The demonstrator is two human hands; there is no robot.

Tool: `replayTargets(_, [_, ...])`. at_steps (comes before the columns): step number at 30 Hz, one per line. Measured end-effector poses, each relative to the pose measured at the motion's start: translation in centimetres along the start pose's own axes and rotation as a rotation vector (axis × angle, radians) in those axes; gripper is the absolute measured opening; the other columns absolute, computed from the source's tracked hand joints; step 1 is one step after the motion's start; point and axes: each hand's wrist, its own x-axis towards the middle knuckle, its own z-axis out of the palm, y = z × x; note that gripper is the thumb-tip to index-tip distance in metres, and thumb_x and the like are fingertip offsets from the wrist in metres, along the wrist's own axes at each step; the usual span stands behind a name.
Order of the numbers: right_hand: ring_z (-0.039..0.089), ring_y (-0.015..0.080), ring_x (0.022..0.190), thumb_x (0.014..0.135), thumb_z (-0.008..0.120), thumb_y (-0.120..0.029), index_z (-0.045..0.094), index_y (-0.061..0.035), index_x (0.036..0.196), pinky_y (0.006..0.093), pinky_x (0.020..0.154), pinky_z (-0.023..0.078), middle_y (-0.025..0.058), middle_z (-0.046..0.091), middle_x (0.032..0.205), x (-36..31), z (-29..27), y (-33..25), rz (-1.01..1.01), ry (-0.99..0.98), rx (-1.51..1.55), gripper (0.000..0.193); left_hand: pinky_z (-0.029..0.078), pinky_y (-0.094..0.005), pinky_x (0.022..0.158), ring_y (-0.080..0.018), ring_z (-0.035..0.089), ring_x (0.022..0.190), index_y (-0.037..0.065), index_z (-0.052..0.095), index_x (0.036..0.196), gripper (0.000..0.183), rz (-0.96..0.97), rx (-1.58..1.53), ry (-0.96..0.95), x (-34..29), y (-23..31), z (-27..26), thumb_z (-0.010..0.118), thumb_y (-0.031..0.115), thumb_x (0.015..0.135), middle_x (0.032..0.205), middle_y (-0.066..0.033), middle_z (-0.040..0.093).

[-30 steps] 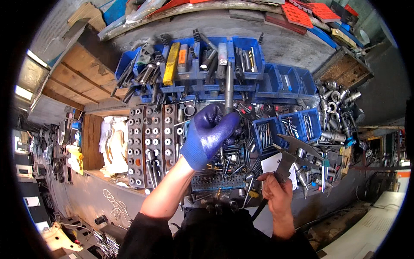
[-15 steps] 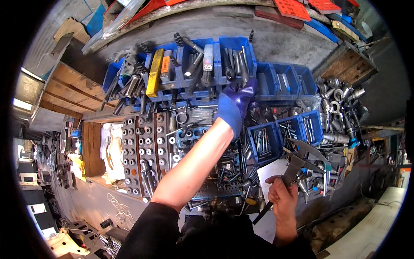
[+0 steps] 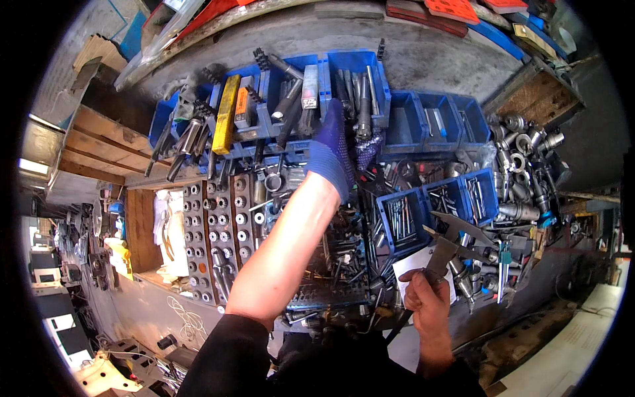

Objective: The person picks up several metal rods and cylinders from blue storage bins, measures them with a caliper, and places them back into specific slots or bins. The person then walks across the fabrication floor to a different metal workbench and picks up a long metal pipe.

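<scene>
My left hand [image 3: 331, 151], in a purple and blue glove, is at the front of a blue bin [image 3: 322, 73] of dark cylindrical tools. One digit stretches up along the bin's left side. The other fingers curl below the end of a dark tool shank [image 3: 364, 118] that juts over the bin's front; whether they touch it I cannot tell. My bare right hand [image 3: 426, 301] is closed around a vernier caliper [image 3: 442, 255], its jaws pointing up and away. Beneath that hand lies a white sheet of paper [image 3: 405, 266].
Small blue bins [image 3: 402, 223] of drill bits stand right of centre. Metal tool holders [image 3: 526, 149] are piled at far right. Racks of round collets [image 3: 217, 221] sit at left. A yellow box [image 3: 227, 116] leans in the back bins, beside more cutting tools.
My left hand has shifted left and opened out, uncovering the tool shank's end. The shank now sits further toward me. My right hand keeps the caliper in nearly the same place.
</scene>
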Motion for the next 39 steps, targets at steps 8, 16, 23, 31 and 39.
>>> replayTargets(8, [0.027,0.0036,0.046,0.095,0.058,-0.022,0.061,0.0064,0.092,0.0224,0.044,0.020,-0.0049,0.036,0.055,0.3,0.3,0.5,0.009,-0.022,0.009,0.029,0.060,-0.0361,0.068,-0.0297,0.066,0.084,0.011,0.054,0.117,0.035,-0.096,-0.111,-0.039,-0.7,1.4,0.3,0.049,0.040,0.098,0.099,-0.0153,0.062])
replayTargets(16, [0.028,0.0037,0.045,0.095,0.057,-0.022,0.061,0.0067,0.091,0.0227,0.043,0.020,-0.0044,0.036,0.054,-0.3,0.5,0.3,0.014,-0.016,-0.007,0.030,0.056,-0.0283,0.053,-0.0203,0.064,0.061,0.005,0.058,0.106,0.032,0.031,-0.023,0.067,0.1,-0.3,0.5,0.056,0.034,0.094,0.083,-0.0109,0.064])
replayTargets(23, [0.028,0.0040,0.044,0.096,0.056,-0.023,0.060,0.0064,0.090,0.0227,0.042,0.021,-0.0039,0.037,0.054,-0.1,-0.1,0.4,0.027,0.017,0.002,0.030,0.046,-0.0200,0.047,-0.0141,0.060,0.061,0.009,0.059,0.099,0.022,0.060,0.076,0.177,-0.7,-0.6,0.8,0.057,0.030,0.094,0.082,-0.0086,0.065])
replayTargets(31, [0.029,0.0047,0.044,0.095,0.057,-0.023,0.061,0.0063,0.089,0.0230,0.043,0.021,-0.0034,0.037,0.054,0.9,-0.6,0.7,0.021,0.045,0.018,0.031,0.042,-0.0300,0.061,-0.0118,0.052,0.063,0.001,0.066,0.087,0.027,0.453,0.524,0.185,-1.0,-2.3,-0.3,0.062,0.028,0.090,0.074,-0.0033,0.062])
replayTargets(39, [0.029,0.0043,0.044,0.095,0.058,-0.024,0.060,0.0070,0.089,0.0228,0.043,0.021,-0.0037,0.037,0.054,1.3,-0.6,0.4,0.052,0.065,0.026,0.031,0.041,-0.0213,0.048,-0.0099,0.058,0.056,0.005,0.059,0.100,0.028,0.294,0.445,-0.014,-8.7,-2.6,-2.1,0.057,0.032,0.096,0.076,-0.0053,0.066])
